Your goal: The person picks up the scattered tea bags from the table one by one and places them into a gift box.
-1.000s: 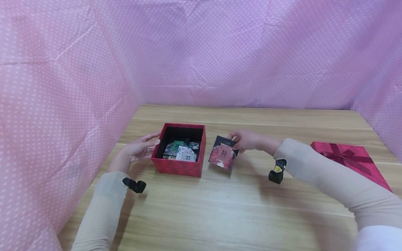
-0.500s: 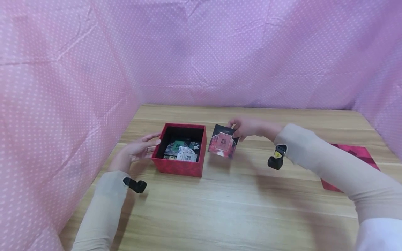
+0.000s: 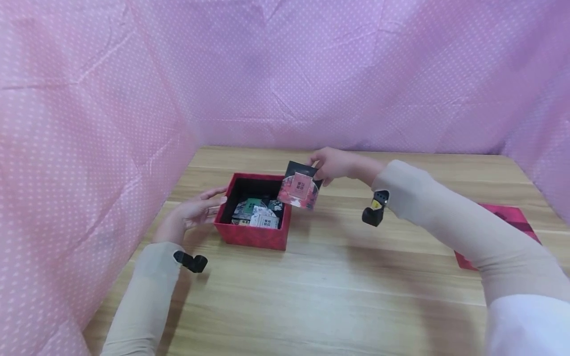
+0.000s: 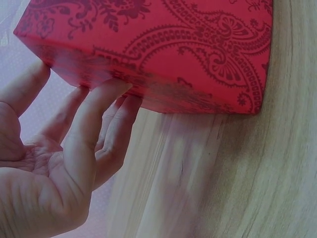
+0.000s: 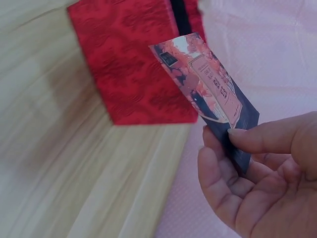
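Observation:
A red patterned gift box with a black inside stands without its lid at the left of the table. My left hand touches its left side with fingertips, fingers fairly straight, as the left wrist view also shows. Several flat printed packets lie in the box. Up by the box's right rim, my right hand pinches a black and pink floral packet between thumb and fingers. In the right wrist view this packet is tilted, gripped at its dark end; it overlaps the box rim in the head view.
The red box lid with a dark ribbon lies at the right of the wooden table, partly hidden behind the right sleeve. A pink dotted cloth hangs behind the table and along its left side.
My right hand has lifted the floral packet and brought it left, from beside the box to its right rim. The left hand has stayed at the box.

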A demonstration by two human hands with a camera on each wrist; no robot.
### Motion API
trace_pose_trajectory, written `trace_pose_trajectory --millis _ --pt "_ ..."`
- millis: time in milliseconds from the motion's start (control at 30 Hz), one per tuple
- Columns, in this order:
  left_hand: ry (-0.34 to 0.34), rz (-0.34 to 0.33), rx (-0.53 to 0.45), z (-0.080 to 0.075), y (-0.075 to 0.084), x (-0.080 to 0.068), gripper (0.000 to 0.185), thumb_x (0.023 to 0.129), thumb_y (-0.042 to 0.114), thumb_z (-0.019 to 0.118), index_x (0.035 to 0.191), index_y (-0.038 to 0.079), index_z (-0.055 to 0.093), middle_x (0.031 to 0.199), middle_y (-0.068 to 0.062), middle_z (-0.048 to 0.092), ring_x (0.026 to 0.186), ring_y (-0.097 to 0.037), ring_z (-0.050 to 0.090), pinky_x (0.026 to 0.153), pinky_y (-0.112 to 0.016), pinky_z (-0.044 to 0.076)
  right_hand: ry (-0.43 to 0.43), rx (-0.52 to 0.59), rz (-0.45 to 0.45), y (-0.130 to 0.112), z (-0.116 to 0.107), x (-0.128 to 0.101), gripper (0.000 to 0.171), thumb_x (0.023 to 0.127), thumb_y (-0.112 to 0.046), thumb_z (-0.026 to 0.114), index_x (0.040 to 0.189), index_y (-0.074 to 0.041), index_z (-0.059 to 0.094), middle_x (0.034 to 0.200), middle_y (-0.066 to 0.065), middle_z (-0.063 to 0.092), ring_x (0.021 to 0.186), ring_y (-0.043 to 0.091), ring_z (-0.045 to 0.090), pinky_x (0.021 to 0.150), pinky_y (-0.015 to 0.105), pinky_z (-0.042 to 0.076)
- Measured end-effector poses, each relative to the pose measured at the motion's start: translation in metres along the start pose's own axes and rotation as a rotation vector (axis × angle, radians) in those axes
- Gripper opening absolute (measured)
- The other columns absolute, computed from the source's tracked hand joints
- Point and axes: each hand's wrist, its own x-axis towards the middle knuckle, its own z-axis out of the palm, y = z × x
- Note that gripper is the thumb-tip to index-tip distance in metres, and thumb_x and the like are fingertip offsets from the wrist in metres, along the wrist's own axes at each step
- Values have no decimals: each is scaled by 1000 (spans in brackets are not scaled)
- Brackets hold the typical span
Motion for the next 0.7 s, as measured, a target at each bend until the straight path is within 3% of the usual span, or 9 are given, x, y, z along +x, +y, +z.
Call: trace_pose_trajectory --millis 400,700 --pt "-27 14 -3 -1 0 2 70 98 25 54 153 15 12 118 2 56 104 -11 60 91 -32 52 35 34 -22 -33 13 28 34 87 8 54 119 -1 56 110 21 65 88 21 64 74 32 56" --pt "-21 0 -23 2 4 -2 72 98 23 53 153 14 9 107 7 62 101 -9 61 85 -27 53 53 14 -42 -46 26 42 36 86 11 53 121 1 56 111 23 65 80 18 63 73 33 58"
